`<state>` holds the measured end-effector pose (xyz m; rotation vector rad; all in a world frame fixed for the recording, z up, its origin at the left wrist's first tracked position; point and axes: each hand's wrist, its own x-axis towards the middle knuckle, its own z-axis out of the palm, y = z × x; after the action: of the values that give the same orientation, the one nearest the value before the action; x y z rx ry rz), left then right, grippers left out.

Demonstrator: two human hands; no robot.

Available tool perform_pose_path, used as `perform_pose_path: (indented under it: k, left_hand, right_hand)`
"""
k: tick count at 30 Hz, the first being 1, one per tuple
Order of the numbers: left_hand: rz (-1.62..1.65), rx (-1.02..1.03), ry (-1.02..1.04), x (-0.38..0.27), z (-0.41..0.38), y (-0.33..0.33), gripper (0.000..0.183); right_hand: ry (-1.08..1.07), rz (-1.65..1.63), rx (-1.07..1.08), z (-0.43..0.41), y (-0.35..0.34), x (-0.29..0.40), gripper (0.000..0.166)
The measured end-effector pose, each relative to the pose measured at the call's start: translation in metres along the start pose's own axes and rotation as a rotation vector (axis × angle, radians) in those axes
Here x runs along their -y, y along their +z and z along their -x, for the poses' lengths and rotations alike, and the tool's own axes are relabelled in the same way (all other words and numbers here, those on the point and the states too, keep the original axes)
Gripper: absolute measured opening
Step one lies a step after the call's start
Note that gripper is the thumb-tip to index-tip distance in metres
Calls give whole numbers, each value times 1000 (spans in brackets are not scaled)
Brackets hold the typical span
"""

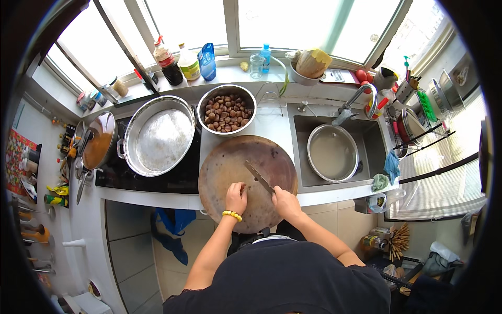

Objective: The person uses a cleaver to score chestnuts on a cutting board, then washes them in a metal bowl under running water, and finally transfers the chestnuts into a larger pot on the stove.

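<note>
A large round wooden cutting board (231, 157) lies on the counter before me, its near edge jutting over the front. My right hand (286, 202) grips the handle of a kitchen knife (259, 176), whose blade points up and left above the board. Just left of it, my left hand (236, 198) has curled fingers at the board, with a small brown thing at the fingertips that looks like a chestnut, partly hidden. Behind the board stands a steel pot of chestnuts (227, 114). A few dark specks lie on the wood near the blade.
A big empty metal pan (160, 137) rests on the black cooktop (176, 182) at left, beside a lidded wok (100, 141). At right, a basin of cloudy water (332, 153) sits in the sink (368, 137) under the faucet (359, 96). Bottles (168, 64) line the windowsill.
</note>
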<state>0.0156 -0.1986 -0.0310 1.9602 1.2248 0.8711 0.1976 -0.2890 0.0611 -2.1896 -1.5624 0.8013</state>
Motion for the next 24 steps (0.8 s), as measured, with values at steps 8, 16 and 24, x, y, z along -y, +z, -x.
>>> perform_pose_path:
  k: [8, 16, 24]
  left_hand:
    - [1053, 137, -689, -3, -26, 29, 21]
    - [1133, 208, -619, 5, -38, 40, 18]
    - [1000, 272, -698, 9, -40, 22, 13]
  right_hand:
    - [20, -384, 6, 1, -3, -14, 21]
    - [291, -835, 164, 11, -23, -3, 16]
    - [300, -984, -51, 20, -45, -17, 19]
